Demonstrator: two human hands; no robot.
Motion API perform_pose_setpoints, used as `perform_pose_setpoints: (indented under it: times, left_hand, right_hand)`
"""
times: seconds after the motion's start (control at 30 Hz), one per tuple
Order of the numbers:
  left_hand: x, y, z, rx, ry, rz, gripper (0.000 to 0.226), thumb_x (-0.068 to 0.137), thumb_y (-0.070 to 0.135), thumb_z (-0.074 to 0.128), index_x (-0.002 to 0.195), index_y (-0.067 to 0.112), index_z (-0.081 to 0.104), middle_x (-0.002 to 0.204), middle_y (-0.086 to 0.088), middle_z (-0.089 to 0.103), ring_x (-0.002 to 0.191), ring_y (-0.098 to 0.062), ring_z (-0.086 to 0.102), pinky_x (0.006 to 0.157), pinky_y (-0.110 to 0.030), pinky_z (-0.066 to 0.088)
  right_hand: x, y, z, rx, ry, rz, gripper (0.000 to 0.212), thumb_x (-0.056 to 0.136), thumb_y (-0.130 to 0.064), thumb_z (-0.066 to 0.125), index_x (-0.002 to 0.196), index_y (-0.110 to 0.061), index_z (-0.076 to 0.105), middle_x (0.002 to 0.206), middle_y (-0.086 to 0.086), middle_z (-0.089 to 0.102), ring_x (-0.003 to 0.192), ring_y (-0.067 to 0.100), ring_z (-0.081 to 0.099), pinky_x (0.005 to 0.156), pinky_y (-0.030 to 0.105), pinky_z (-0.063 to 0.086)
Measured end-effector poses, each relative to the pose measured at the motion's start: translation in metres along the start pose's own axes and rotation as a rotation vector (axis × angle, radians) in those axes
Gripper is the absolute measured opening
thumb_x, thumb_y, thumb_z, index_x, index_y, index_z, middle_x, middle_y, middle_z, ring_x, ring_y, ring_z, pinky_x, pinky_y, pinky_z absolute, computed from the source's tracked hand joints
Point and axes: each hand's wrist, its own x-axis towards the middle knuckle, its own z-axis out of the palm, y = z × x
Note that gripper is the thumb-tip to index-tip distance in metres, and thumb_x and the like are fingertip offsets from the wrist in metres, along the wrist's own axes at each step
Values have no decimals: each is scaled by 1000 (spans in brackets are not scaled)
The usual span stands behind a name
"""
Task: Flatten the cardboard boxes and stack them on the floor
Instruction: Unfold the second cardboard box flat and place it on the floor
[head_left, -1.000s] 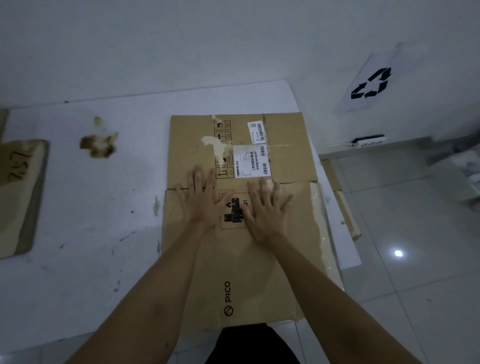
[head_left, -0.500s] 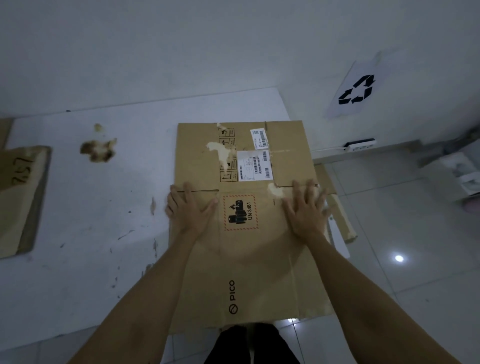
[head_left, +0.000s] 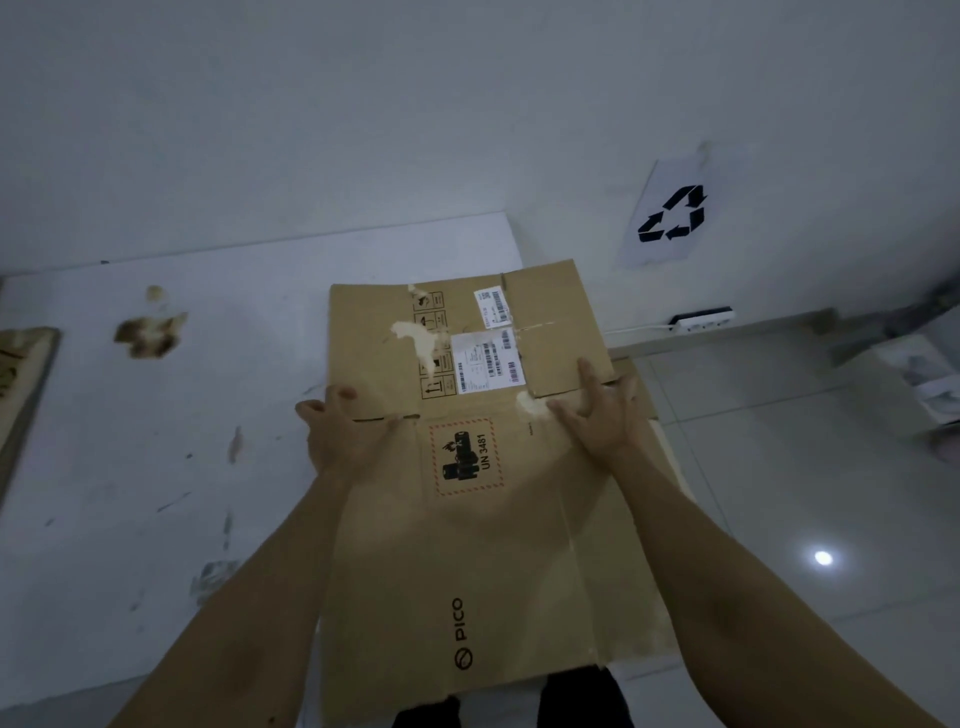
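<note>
The flattened brown cardboard box (head_left: 483, 499), lying on the white table (head_left: 156, 467), is gripped at both side edges by the left hand (head_left: 340, 434) and right hand (head_left: 602, 415); tilted unevenly, it could slip free.

The scene is dimly lit, with a cool, bluish-grey cast over the wall (head_left: 363, 104) and the white surface (head_left: 156, 415). A single small, bright glare spot (head_left: 823, 558) is reflected in the glossy floor tiles (head_left: 831, 467) at the right, which suggests an overhead lamp. Soft, diffuse shadow is cast on the flattened cardboard box (head_left: 467, 545) between the forearms. Wide-angle distortion is seen toward the edges, where the far edge of the surface is bowed and the forearms are stretched. Fine detail is smeared throughout, and the small print on the shipping labels (head_left: 483, 358) cannot be read. The far right side is murky.
</note>
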Motion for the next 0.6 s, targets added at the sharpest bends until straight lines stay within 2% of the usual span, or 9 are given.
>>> perform_pose_setpoints:
  times: [0.13, 0.27, 0.33, 0.43, 0.6]
  left_hand:
    - [-15, 30, 14, 2, 43, 3, 54, 76, 43, 70, 125, 35, 50, 126, -6, 47, 95, -29, 59, 82, -40, 51]
    - [-26, 56, 25, 26, 153, 42, 40, 92, 20, 54, 131, 29, 58, 126, -14, 53, 103, -35, 60, 89, -40, 48]
    - [-36, 74, 30, 50, 208, 48, 38, 94, 17, 51, 130, 26, 58, 126, -13, 52, 104, -33, 59, 91, -41, 47]
    - [-48, 100, 37, 45, 260, 81, 38, 94, 13, 49, 129, 23, 60, 127, -11, 51, 103, -29, 59, 89, -39, 47]
    - [-50, 142, 53, 4, 245, 145, 36, 94, 12, 48, 127, 21, 61, 128, -9, 52, 102, -28, 60, 85, -35, 47]
  right_hand:
    - [20, 20, -20, 53, -62, -74, 96, 62, -92, 33, 144, -48, 10, 136, 17, 39, 108, 37, 52, 95, 53, 46]
    - [33, 49, -31, 153, -120, -125, 90, 67, -86, 34, 145, -47, 14, 144, 14, 39, 115, 35, 52, 97, 50, 46]
    - [27, 52, -43, 149, -83, -150, 82, 75, -79, 40, 145, -45, 15, 145, 13, 37, 111, 32, 54, 94, 47, 48]
    - [27, 58, -59, 72, -20, -166, 69, 88, -57, 53, 147, -38, 22, 141, 13, 30, 101, 27, 57, 88, 40, 51]
    - [37, 80, -86, 40, 63, -162, 63, 91, -44, 58, 144, -32, 25, 128, 9, 35, 91, 24, 55, 77, 37, 52]
